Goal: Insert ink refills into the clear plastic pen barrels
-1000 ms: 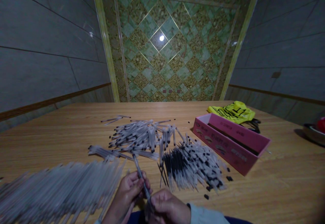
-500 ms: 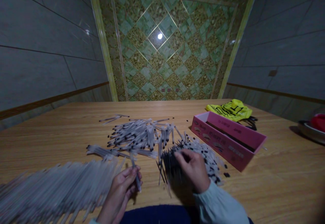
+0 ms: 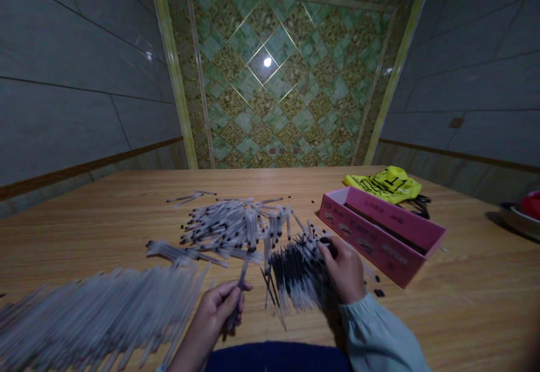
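My left hand (image 3: pixel 223 304) is closed around a slim clear tube (image 3: pixel 244 270), which tilts up and to the right above the table. To its right lies a bundle of thin black-ended sticks (image 3: pixel 291 273). My right hand (image 3: pixel 343 268) rests at the far side of that bundle, over small clear and black caps (image 3: pixel 313 234). Its thumb and fingers are bent together; whatever they hold is too blurred to make out. Beyond both hands is a heap of clear tubes with black ends (image 3: pixel 223 223).
A broad spread of clear tubes (image 3: pixel 105 316) covers the table's near left. An open pink box (image 3: pixel 379 237) stands at right, with a yellow bag (image 3: pixel 386 183) behind it. Loose black caps (image 3: pixel 379 292) lie near the box. A dish with something red (image 3: pixel 530 206) sits at the right edge.
My right hand has moved right, from the black-ended sticks to the caps. The tube in my left hand now leans right instead of left, and that hand has shifted slightly right.
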`<state>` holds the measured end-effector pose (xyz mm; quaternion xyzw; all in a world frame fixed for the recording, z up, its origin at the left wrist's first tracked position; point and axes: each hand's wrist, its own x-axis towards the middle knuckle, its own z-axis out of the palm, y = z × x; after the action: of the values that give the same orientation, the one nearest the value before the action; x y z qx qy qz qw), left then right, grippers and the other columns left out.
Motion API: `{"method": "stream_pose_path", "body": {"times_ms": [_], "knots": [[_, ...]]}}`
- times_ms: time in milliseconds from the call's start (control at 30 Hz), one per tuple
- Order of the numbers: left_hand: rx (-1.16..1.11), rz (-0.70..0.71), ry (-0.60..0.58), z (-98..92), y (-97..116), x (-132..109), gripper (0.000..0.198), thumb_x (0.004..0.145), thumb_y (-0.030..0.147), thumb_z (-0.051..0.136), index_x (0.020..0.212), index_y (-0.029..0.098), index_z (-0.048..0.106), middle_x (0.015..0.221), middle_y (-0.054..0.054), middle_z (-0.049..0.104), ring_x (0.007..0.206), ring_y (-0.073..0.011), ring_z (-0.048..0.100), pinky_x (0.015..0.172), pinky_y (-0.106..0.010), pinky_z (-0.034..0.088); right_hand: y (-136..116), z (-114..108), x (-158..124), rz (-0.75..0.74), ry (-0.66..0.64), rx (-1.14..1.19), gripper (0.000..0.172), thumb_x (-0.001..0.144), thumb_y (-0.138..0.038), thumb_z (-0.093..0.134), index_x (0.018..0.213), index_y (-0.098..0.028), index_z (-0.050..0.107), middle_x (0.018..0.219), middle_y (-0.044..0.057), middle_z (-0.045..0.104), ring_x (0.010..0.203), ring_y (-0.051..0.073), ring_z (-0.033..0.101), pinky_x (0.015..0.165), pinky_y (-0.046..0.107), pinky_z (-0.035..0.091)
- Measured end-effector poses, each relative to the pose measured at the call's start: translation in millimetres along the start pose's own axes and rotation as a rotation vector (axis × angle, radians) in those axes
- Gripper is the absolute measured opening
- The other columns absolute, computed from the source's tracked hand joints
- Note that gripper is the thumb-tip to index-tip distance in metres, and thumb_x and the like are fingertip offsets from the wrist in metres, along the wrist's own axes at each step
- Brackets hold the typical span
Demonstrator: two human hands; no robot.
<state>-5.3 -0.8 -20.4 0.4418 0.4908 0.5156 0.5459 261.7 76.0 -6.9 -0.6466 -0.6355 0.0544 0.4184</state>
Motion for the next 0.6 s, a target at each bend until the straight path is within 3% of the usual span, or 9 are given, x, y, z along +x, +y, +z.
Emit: {"method": "stream_pose_path", "body": {"times_ms": [67,167,267,433,600], "knots": [[0.209,0.145,0.048,-4.5,0.8,1.4,0.032,0.068,0.043,0.065,0.086,0.017,0.071,0.065,-0.005,0.061,0.060,-0.0170,0.056,0.055,-0.026,0.043,-20.8,7.0,-13.0,-0.054,-0.091,0.342,0.028,0.082,-0.041,0.050,0.087,-0.017,0.064,0.084,0.008,0.067,0.080,0.020,0.061,0.070,0.028,0.042],[0.576,0.372,0.120,-12.0,2.9,0.6,0.021,0.074,0.033,0.060,0.088,0.025,0.073,0.090,-0.008,0.068,0.087,-0.0241,0.059,0.078,-0.030,0.042,-49.9,22.4,-38.5,-0.013,-0.411,0.681,0.030,0.079,-0.045,0.053,0.073,-0.016,0.060,0.065,0.003,0.061,0.061,0.016,0.057,0.056,0.025,0.042],[0.877,0.507,0.119,-17.0,2.3,-1.2,0.023,0.078,0.025,0.055,0.094,0.030,0.071,0.093,-0.006,0.069,0.088,-0.0245,0.059,0.078,-0.031,0.040,-64.1,36.9,-59.3,0.085,-0.615,0.834,0.036,0.080,-0.050,0.051,0.067,-0.016,0.052,0.054,-0.002,0.051,0.046,0.011,0.050,0.045,0.022,0.037],[1.182,0.623,0.012,-18.2,-2.1,-0.8,0.032,0.081,0.016,0.047,0.104,0.028,0.065,0.087,-0.006,0.067,0.084,-0.0232,0.058,0.073,-0.034,0.041,-62.6,45.6,-68.5,0.070,-0.620,0.780,0.041,0.082,-0.050,0.048,0.062,-0.014,0.051,0.053,-0.002,0.049,0.047,0.009,0.044,0.045,0.019,0.030],[1.258,0.809,0.022,-18.2,-4.8,1.8,0.027,0.082,0.015,0.048,0.104,0.024,0.062,0.085,-0.005,0.068,0.080,-0.0204,0.058,0.080,-0.037,0.041,-60.8,45.3,-65.7,0.102,-0.613,0.731,0.048,0.077,-0.056,0.051,0.052,-0.015,0.047,0.048,-0.003,0.041,0.048,0.008,0.036,0.045,0.021,0.024]]}}
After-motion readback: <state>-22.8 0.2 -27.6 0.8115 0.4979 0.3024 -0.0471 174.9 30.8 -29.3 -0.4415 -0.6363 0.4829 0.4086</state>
